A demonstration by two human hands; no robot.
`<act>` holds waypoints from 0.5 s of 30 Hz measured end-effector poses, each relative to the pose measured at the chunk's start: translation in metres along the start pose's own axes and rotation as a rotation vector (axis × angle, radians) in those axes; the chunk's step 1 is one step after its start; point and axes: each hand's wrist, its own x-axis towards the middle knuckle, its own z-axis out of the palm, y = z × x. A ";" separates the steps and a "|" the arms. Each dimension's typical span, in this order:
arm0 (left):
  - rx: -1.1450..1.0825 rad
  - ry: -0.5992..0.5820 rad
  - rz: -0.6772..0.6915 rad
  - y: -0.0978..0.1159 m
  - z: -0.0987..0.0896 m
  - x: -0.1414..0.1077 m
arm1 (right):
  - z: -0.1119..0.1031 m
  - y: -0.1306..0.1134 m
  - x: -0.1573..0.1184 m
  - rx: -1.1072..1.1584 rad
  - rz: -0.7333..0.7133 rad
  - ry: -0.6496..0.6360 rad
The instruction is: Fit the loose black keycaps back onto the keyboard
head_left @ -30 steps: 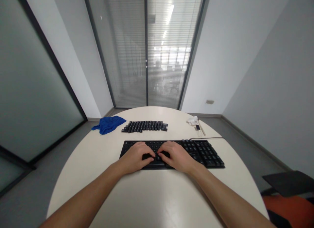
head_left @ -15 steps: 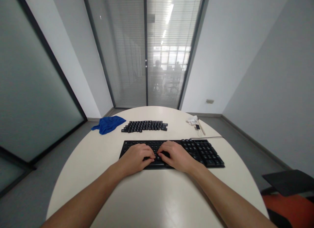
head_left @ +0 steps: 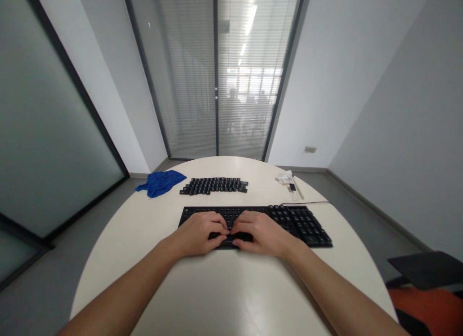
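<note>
On the round table, your keyboard sits around mid-surface and could skid if your hands push unevenly. Your left hand and right hand are half-curled over it, crowding each other and hiding keys; whether they pinch anything, I can't quite tell. Reaching over carelessly could scatter the loose keycaps near the far edge. The blue cloth lies far left, the crumpled white tissue far right, both out of your way.
</note>
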 end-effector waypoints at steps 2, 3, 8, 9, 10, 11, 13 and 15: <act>-0.007 0.007 0.013 -0.001 0.000 0.000 | -0.001 0.000 0.000 0.002 -0.009 -0.015; -0.010 0.010 0.020 -0.002 0.000 0.000 | -0.001 0.001 -0.001 -0.001 -0.009 -0.024; 0.006 0.019 0.027 -0.005 0.001 0.000 | -0.002 0.002 -0.001 -0.017 0.016 -0.051; 0.011 0.019 0.024 -0.005 0.001 -0.001 | -0.003 0.001 -0.001 -0.017 0.026 -0.053; 0.014 0.020 0.020 -0.006 0.001 -0.001 | -0.003 0.001 -0.001 -0.014 0.035 -0.057; 0.015 0.017 0.018 -0.006 0.001 -0.001 | -0.004 0.000 0.000 -0.011 0.045 -0.061; 0.014 0.011 0.009 -0.005 0.000 -0.001 | -0.006 -0.003 0.001 -0.001 0.065 -0.074; 0.012 -0.003 0.000 -0.004 -0.001 -0.001 | -0.008 -0.005 0.002 0.008 0.086 -0.090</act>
